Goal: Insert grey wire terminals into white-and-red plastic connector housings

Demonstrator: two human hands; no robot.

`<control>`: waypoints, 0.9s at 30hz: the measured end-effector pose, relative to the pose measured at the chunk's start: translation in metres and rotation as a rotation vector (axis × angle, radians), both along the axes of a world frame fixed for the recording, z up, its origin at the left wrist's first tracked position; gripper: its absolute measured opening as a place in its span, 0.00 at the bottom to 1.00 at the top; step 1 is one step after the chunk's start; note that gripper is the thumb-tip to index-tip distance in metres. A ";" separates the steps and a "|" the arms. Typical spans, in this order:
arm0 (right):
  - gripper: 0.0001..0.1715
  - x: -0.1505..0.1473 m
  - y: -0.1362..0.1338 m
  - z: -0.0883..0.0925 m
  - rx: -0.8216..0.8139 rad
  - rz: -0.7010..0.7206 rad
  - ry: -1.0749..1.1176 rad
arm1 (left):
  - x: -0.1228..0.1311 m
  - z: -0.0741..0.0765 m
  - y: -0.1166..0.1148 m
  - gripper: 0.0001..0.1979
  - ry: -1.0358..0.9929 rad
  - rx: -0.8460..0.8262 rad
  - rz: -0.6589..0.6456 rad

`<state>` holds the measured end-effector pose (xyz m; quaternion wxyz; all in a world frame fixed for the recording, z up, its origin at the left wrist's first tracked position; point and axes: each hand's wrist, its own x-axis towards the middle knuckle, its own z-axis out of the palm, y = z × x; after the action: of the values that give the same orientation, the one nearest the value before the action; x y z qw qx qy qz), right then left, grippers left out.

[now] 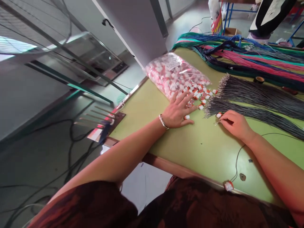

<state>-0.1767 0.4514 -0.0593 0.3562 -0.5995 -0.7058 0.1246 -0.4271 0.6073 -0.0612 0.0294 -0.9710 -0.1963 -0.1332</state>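
The left hand (178,110) lies palm down on the green desk (201,148), fingers spread wide and holding nothing; its fingertips rest among the loose connectors (201,93), small red and white pieces spilled from the mouth of a clear bag (175,74) that is full of the same; one more connector (186,117) sits just beside the thumb; a bracelet (163,122) circles the wrist. The right hand (234,123) is well apart from the left, knuckles up, fingers drawn narrow in a pinch on a wire end (217,123) whose thin metal tip pokes out toward the left; a single white and red piece (218,115) lies touching its fingertips, just at the bare ends of the grey wires (256,101), which fan across the desk in two bundles to the right. Beyond them lie the coloured wires (249,57), pink, teal and blue, in long sheaves; a tape roll (258,79) stands between the two lots. A thin black lead (237,158) curves from near the right wrist to a plug (228,186) at the near desk edge.
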 end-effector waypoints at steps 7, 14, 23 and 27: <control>0.12 0.007 0.003 0.006 -0.147 -0.438 0.671 | 0.050 0.037 -0.041 0.17 -0.154 -0.213 0.231; 0.10 0.007 0.002 0.010 -0.101 -0.481 0.545 | 0.121 0.029 -0.079 0.12 0.018 -0.383 0.337; 0.06 0.002 -0.001 0.006 -0.030 -0.408 0.425 | 0.091 0.018 -0.065 0.07 -0.607 -1.018 0.251; 0.06 -0.005 -0.005 0.007 -0.019 -0.389 0.344 | 0.089 0.013 -0.072 0.16 -0.786 -1.571 0.192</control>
<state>-0.1817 0.4466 -0.0521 0.4827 -0.6972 -0.5052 0.1606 -0.3382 0.5356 -0.0483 -0.7048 -0.5740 -0.3076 -0.2812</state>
